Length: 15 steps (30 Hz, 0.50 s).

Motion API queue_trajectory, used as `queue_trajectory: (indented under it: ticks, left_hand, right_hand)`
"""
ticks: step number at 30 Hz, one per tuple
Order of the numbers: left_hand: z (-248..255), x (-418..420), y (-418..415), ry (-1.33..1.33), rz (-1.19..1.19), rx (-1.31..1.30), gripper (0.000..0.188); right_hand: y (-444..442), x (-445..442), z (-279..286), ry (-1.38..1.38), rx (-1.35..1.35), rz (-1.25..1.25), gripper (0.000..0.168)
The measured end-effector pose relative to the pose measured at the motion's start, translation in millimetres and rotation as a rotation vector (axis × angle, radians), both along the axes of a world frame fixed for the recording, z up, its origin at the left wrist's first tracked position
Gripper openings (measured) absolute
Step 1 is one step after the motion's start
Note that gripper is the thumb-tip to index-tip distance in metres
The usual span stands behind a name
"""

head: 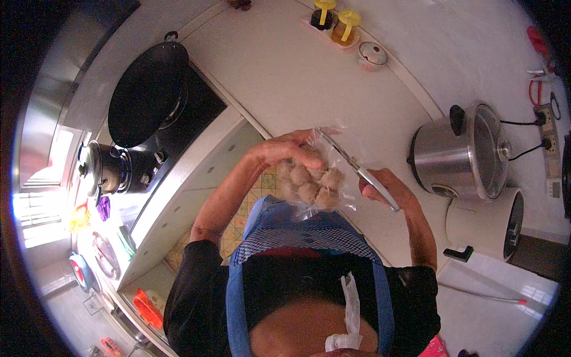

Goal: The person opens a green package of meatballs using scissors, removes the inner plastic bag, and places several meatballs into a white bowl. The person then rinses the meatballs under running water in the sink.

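My left hand (292,151) grips a clear plastic bag (305,212) near its upper part, over the counter's front edge. Several round, brownish balls (308,192) sit inside; their exact kind is not clear. In my right hand (387,185) is a pair of scissors (341,154) with light grey handles. Its blades slant up and left across the top of the bag, close to my left fingers. Whether the blades have cut the plastic cannot be made out.
On the pale countertop (285,76) stand yellow-lidded jars (345,29), a lidded ceramic bowl (372,56), a steel electric cooker (450,154) and a white cylindrical appliance (482,223). Left are a black wok (149,93) and a steel pot (102,172) on the hob (203,96).
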<state>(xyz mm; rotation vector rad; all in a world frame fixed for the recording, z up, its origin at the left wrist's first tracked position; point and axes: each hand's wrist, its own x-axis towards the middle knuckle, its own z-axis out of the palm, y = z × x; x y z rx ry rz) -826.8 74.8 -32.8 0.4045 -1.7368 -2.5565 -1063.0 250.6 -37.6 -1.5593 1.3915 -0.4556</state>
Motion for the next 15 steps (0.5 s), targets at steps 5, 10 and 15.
queue_trajectory:
  ticks: [5, 10, 15]
  left_hand:
    - [12.1, -9.0, 3.0, 0.032, -0.080, 0.012, 0.092]
    - [7.3, -13.8, 9.5, 0.012, -0.139, -0.012, 0.090]
    - [4.5, -17.7, 11.3, 0.093, -0.115, 0.001, 0.090]
  right_hand:
    - [-1.9, 3.0, 39.8, -0.014, 0.202, -0.051, 0.045]
    - [-10.3, 5.0, 32.6, 0.036, -0.047, 0.045, 0.046]
    - [-0.8, -2.9, 32.1, -0.066, 0.288, -0.127, 0.044]
